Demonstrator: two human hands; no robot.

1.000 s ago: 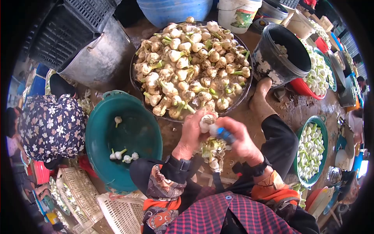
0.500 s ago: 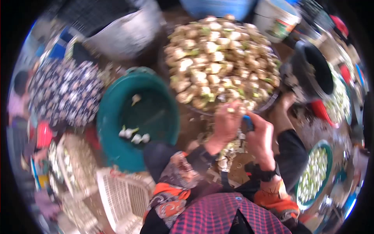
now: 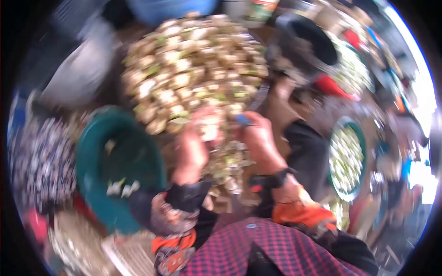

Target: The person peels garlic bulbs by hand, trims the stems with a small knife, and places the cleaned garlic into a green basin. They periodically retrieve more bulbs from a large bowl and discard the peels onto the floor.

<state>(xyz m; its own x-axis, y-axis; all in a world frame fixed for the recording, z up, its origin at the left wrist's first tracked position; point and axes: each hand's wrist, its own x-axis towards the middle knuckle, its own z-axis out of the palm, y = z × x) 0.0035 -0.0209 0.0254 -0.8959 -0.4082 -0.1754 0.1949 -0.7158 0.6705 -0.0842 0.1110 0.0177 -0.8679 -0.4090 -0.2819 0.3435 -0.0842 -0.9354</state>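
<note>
My left hand [image 3: 192,149] has its fingers closed on a pale, whitish bulb [image 3: 210,132]. Close beside it, my right hand [image 3: 260,138] grips a small tool with a blue handle [image 3: 242,120]; blur hides its working end. Just beyond both hands, a wide heap of brownish-white bulbs [image 3: 184,69] with bits of green fills a large round basin. To the left of my left hand, a green basin [image 3: 87,152] holds a few white peeled bulbs [image 3: 123,188]. Pale peelings [image 3: 230,161] lie on the ground below my hands.
A dark bucket [image 3: 313,39] lies tipped beyond a bare foot [image 3: 281,94]. At the right stands a green-rimmed basin of white pieces [image 3: 345,158]. A pale crate [image 3: 129,253] sits lower left, a grey tub [image 3: 80,73] upper left, and a blue container [image 3: 170,9] at the back.
The view has swung right, so everything sits further left and looks more blurred. Both hands stay close together by the heap, and the bulb in my left hand now shows more plainly.
</note>
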